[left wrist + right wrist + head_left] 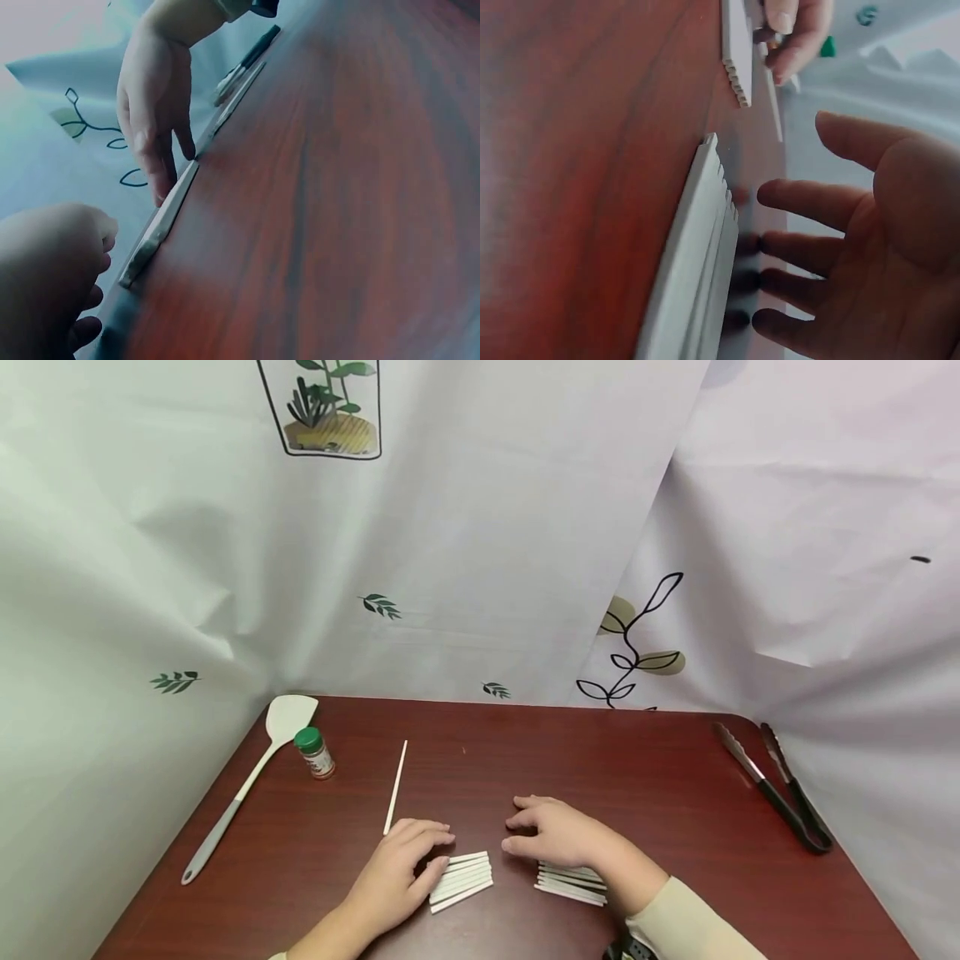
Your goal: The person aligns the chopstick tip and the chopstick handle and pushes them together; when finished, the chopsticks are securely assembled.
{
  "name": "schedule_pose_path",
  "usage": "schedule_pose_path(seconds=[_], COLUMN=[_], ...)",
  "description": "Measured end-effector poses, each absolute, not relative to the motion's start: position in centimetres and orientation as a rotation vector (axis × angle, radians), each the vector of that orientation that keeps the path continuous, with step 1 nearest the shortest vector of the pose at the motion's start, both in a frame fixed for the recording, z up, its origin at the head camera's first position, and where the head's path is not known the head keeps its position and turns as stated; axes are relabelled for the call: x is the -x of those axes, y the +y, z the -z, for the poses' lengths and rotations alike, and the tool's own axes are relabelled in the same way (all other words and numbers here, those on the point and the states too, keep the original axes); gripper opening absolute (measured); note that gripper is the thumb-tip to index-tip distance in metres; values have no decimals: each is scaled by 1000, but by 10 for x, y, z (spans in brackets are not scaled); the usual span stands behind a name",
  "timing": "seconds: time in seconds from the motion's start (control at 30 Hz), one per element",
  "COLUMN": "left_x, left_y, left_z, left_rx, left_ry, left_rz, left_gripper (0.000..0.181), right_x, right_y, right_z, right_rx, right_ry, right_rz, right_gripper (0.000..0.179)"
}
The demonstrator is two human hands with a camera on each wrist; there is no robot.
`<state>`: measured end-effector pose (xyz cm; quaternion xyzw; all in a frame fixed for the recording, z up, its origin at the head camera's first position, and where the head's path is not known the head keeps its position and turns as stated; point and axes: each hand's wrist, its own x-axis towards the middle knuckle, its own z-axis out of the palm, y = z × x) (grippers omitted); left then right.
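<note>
Short white sticks lie side by side in two flat groups on the table. Beside the left group (463, 883) is my left hand (393, 872), its thumb at the group's near-left edge; whether it touches is hard to tell. My right hand (558, 833) reaches over the far side of the right group (570, 889), partly covering it. In the right wrist view, that hand (885, 255) has spread, fairly straight fingers and holds nothing, with the sticks (694, 277) beside it. A longer thin white stick (395, 789) lies just beyond my left fingers.
At the left are a white spatula (243, 789) with a grey handle and a green-capped spice jar (315, 756). Black-handled tongs (783, 802) lie near the right edge. White printed cloth (487, 543) hangs behind the dark red table (480, 760).
</note>
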<state>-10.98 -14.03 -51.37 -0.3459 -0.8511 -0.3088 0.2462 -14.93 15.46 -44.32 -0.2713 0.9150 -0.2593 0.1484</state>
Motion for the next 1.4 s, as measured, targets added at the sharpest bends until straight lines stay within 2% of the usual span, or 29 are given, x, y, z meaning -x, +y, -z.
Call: schedule_pose_path(seconds=[0.37, 0.83, 1.07, 1.4], left_x=[103, 102, 101, 104], left_y=[-134, -132, -133, -132], left_z=[518, 520, 522, 522], left_rx=[859, 787, 788, 820], left_ry=[-2438, -2522, -2510, -2466], left_rz=[791, 794, 800, 814], left_gripper=[34, 30, 24, 27], right_x=[122, 107, 102, 103], right_y=[185, 197, 200, 201], right_z=[463, 504, 519, 519], right_rx=[749, 784, 934, 1051], right_ry=[2679, 2991, 3037, 3052], right_rz=[1043, 1313, 1331, 1311], right_gripper=[45, 15, 23, 31])
